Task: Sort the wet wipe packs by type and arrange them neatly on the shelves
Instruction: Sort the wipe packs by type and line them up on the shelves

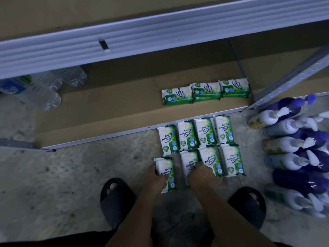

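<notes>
Several green-and-white "Pine Antibacterial Wipes" packs (204, 132) lie in two rows on the concrete floor in front of the bottom shelf (106, 111). Three more packs (206, 90) stand side by side on that cardboard-lined shelf, at its right end. My left hand (154, 177) grips the leftmost pack of the near row (166, 171), which is tilted off the floor. My right hand (201, 172) grips the pack beside it (189, 162), covering its lower half.
Clear plastic water bottles (44, 86) lie at the shelf's left end. Purple and white spray bottles (292, 152) crowd the floor on the right. A perforated metal upright (288, 79) stands at the shelf's right corner. My two sandalled feet (115, 198) flank my arms.
</notes>
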The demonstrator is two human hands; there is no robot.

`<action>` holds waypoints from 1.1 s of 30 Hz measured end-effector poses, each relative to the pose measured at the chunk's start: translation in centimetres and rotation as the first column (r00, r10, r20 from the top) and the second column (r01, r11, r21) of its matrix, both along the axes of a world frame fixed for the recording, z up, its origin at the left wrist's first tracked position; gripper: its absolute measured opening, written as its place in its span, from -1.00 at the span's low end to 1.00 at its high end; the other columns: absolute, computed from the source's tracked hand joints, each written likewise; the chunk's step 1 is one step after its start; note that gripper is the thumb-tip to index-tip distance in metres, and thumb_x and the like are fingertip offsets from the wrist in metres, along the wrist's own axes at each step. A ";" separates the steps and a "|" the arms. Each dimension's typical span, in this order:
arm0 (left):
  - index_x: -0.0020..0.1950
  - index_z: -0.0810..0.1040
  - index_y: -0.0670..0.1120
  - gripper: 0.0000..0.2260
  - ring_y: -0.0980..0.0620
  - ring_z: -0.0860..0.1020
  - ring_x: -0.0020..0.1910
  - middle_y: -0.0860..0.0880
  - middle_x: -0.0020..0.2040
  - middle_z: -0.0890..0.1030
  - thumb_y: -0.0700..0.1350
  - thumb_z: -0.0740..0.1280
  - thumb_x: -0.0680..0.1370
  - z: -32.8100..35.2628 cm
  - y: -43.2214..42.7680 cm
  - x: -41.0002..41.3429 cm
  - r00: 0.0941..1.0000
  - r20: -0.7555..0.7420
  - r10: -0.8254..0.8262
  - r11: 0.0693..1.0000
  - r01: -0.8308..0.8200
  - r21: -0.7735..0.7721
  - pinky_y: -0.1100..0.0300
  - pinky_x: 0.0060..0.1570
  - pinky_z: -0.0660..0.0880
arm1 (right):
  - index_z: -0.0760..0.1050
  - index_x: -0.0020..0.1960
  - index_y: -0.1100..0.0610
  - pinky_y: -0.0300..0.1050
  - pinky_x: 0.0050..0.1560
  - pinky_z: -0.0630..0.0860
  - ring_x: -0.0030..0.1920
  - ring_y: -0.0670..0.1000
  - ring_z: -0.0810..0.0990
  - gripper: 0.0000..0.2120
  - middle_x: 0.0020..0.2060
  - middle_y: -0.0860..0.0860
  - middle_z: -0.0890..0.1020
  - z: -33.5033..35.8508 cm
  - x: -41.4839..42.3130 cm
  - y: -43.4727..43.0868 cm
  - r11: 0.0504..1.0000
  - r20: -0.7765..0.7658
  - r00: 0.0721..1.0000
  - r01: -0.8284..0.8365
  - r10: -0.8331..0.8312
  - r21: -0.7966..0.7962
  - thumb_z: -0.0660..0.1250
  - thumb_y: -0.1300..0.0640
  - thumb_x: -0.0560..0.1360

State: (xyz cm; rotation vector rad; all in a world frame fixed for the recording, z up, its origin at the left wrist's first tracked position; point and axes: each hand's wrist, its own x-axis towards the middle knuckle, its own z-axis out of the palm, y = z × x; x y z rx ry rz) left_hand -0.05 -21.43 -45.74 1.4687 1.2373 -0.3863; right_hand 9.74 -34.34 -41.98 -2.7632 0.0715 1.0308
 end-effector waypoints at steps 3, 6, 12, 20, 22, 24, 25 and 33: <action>0.14 0.57 -0.02 -0.71 0.08 0.64 -0.10 0.01 0.03 0.68 -0.26 0.46 0.47 -0.5 0.2 -0.5 1.000 -0.008 -0.003 1.000 0.003 -0.004 0.13 -0.10 0.60 | 0.52 0.18 0.21 0.00 0.05 0.54 0.11 0.22 0.61 -0.68 0.04 0.18 0.63 -0.5 -0.5 0.0 0.996 -0.007 0.999 0.044 -0.044 0.077 0.33 0.04 0.53; 0.18 0.55 -0.02 -0.67 0.10 0.60 -0.09 0.07 -0.01 0.63 -0.30 0.42 0.48 -0.3 0.1 -0.6 1.000 0.019 -0.022 0.999 0.021 0.038 0.26 -0.20 0.49 | 0.56 0.15 0.22 -0.02 0.00 0.55 0.03 0.21 0.63 -0.68 -0.02 0.17 0.63 -0.8 -1.0 0.0 0.987 -0.035 0.997 0.078 -0.073 0.140 0.37 0.02 0.52; 0.21 0.55 -0.03 -0.66 0.10 0.59 -0.04 0.07 0.04 0.64 -0.25 0.43 0.47 -0.2 0.3 -0.5 0.999 0.016 -0.046 0.998 0.045 0.047 0.20 -0.06 0.47 | 0.60 -0.06 0.17 -0.07 -0.08 0.53 -0.04 0.20 0.63 -0.78 -0.16 0.11 0.64 -0.9 -0.9 0.1 0.960 -0.120 0.983 0.166 -0.141 0.226 0.46 0.02 0.45; 0.21 0.54 0.02 -0.64 0.14 0.61 -0.09 0.04 0.04 0.67 -0.24 0.43 0.45 -0.2 1.1 -0.5 0.998 -0.015 -0.056 0.998 0.056 0.012 0.15 -0.13 0.58 | 0.57 0.13 0.12 -0.16 -0.08 0.41 -0.09 0.04 0.58 -0.66 -0.08 0.02 0.67 -1.0 -1.7 -0.3 0.912 -0.161 0.971 0.224 -0.178 0.344 0.54 0.06 0.41; 0.21 0.54 -0.01 -0.66 0.19 0.57 -0.14 0.04 0.01 0.65 -0.25 0.43 0.47 0.3 1.3 -0.5 0.998 -0.023 -0.063 0.998 0.064 0.012 0.27 -0.27 0.47 | 0.59 0.14 0.11 -0.12 -0.05 0.50 -0.09 0.01 0.60 -0.63 -0.09 -0.01 0.68 -0.8 -1.9 -0.4 0.894 -0.193 0.960 0.263 -0.203 0.364 0.57 0.09 0.38; 0.23 0.53 -0.03 -0.66 0.16 0.56 -0.15 0.03 0.01 0.64 -0.24 0.44 0.49 1.0 1.6 -0.5 0.998 -0.023 -0.064 0.998 0.064 0.006 0.28 -0.31 0.40 | 0.63 0.10 0.07 0.00 0.03 0.61 -0.07 0.04 0.66 -0.65 -0.10 -0.01 0.71 -0.4 -2.0 -0.6 0.876 -0.224 0.943 0.316 -0.247 0.365 0.59 0.10 0.35; 0.24 0.52 -0.04 -0.66 0.14 0.57 -0.16 0.00 0.02 0.63 -0.23 0.44 0.49 1.6 1.7 -0.4 0.998 -0.021 -0.055 0.999 0.054 -0.005 0.27 -0.32 0.40 | 0.63 0.05 0.04 0.04 0.03 0.63 -0.09 0.05 0.67 -0.70 -0.13 -0.01 0.70 -0.2 -1.9 -0.7 0.858 -0.244 0.929 0.353 -0.277 0.373 0.59 0.12 0.34; 0.32 0.48 -0.07 -0.57 -0.04 0.63 0.03 -0.07 0.16 0.64 -0.22 0.48 0.48 9.2 2.8 0.5 0.988 0.151 -0.010 0.998 0.019 -0.057 0.09 -0.08 0.57 | 0.58 0.02 0.22 -0.09 -0.24 0.48 -0.10 0.17 0.65 -0.79 -0.11 0.17 0.68 7.1 -0.6 -0.8 0.594 -0.337 0.841 0.538 -0.423 0.598 0.51 0.28 0.40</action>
